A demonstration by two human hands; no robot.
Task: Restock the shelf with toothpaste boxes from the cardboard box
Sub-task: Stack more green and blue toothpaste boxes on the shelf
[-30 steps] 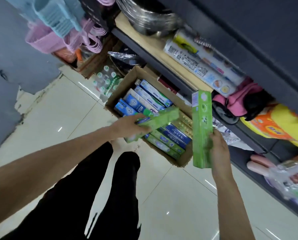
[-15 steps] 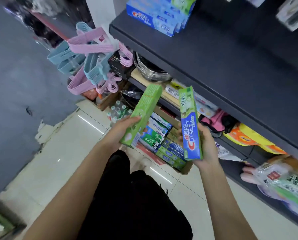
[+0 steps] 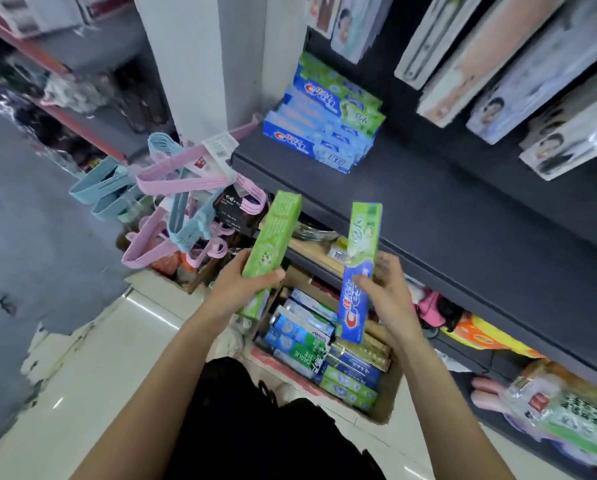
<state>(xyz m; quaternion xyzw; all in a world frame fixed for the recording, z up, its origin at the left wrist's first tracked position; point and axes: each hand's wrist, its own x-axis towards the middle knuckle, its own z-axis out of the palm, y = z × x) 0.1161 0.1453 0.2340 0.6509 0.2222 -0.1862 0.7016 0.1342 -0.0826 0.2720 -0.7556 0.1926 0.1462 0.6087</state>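
My left hand (image 3: 243, 289) grips a green toothpaste box (image 3: 274, 244) near its lower end, held upright and tilted right. My right hand (image 3: 381, 289) holds a blue and green Crest toothpaste box (image 3: 359, 268) upright, thumb on its front. Both boxes are raised in front of the dark shelf (image 3: 446, 209), just below its front edge. A stack of Crest boxes (image 3: 328, 123) lies on that shelf at its left end. Beneath my hands the cardboard box (image 3: 385, 400) stands on the floor with several toothpaste boxes (image 3: 310, 344) inside.
Pink and blue hangers (image 3: 175, 202) hang left of the shelf. Flat packaged goods (image 3: 497, 64) lean at the shelf's back right. Lower shelves hold bagged items (image 3: 567, 417) and orange packets (image 3: 480, 334). White tiled floor (image 3: 99, 375) lies at left; my dark trousers (image 3: 255, 427) fill the bottom.
Both hands have lifted their toothpaste boxes from over the cardboard box up toward the dark shelf. My view has tilted upward, bringing the stacked Crest boxes into sight.
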